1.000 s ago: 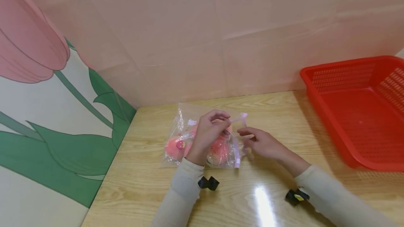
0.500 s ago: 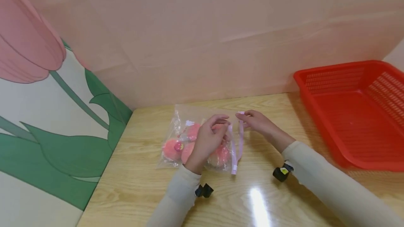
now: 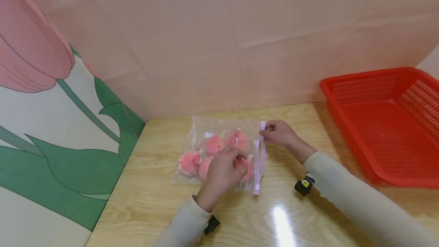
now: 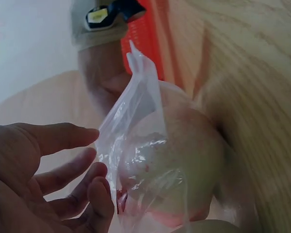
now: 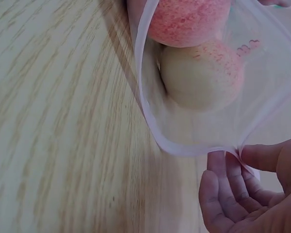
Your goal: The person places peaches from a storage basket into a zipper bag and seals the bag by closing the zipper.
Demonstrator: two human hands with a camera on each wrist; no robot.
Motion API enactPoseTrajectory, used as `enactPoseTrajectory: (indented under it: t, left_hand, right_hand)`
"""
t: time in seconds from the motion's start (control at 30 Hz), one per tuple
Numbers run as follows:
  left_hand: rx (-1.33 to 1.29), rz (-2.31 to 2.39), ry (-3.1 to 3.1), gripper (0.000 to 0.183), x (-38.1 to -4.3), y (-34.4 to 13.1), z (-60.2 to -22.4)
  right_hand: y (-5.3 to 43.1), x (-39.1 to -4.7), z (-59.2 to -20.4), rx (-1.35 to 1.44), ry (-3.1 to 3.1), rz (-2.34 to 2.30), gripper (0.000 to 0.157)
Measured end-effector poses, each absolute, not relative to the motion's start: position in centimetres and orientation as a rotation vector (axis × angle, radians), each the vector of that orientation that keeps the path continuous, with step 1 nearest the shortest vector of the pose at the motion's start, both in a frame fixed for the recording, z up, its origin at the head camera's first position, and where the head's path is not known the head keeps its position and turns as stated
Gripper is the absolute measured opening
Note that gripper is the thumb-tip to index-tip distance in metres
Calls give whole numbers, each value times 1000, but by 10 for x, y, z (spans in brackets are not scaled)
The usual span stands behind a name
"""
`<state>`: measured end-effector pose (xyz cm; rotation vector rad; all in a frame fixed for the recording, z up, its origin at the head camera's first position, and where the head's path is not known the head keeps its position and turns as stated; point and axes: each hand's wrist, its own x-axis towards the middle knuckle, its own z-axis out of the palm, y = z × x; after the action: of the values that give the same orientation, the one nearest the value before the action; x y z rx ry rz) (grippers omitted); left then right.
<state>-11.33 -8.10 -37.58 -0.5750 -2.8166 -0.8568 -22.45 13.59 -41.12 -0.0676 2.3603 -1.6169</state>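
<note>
A clear zip bag [image 3: 197, 130] lies on the table with several pink peaches [image 3: 188, 163] inside. Its mouth, edged by a lilac zip strip [image 3: 256, 167], faces right and gapes a little. At the mouth's far corner my right hand [image 3: 279, 132] pinches the strip between thumb and fingers. My left hand [image 3: 224, 170] is over the near part of the bag, hiding some peaches. Its loosely bent fingers [image 4: 72, 138] are close beside the plastic in the left wrist view; I cannot tell if they touch. The right wrist view looks into the mouth, onto two peaches [image 5: 201, 77].
A red plastic basket [image 3: 380, 132] with slotted walls stands at the right. The wooden table [image 3: 147, 201] meets a pink-covered wall [image 3: 205, 48] at the back. On the left is a panel with a tulip picture [image 3: 79, 174].
My right hand has moved to the far corner of the mouth and now pinches it. The left hand has come nearer, away from that corner, and the lilac strips have parted.
</note>
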Motion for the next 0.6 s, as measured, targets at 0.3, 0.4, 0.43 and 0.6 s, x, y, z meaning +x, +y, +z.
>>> enactPoseTrajectory:
  t: [0.3,0.4,0.43,0.6]
  left_hand:
    - [-621,-534,-2722,23,-105,-75,-389]
    - [-626,-478,-2690,29,-104,-75,-392]
    - [-630,-466,-2686,30,-105,-76,-392]
    - [-664,-504,-2670,30,-105,-80,-394]
  right_hand:
    - [139,-223,-413,26,2354,-1667,30]
    - [144,-222,-416,35,2357,-1663,29]
    - [146,-221,-416,33,2359,-1667,29]
    - [159,-215,-418,23,2373,-1662,27]
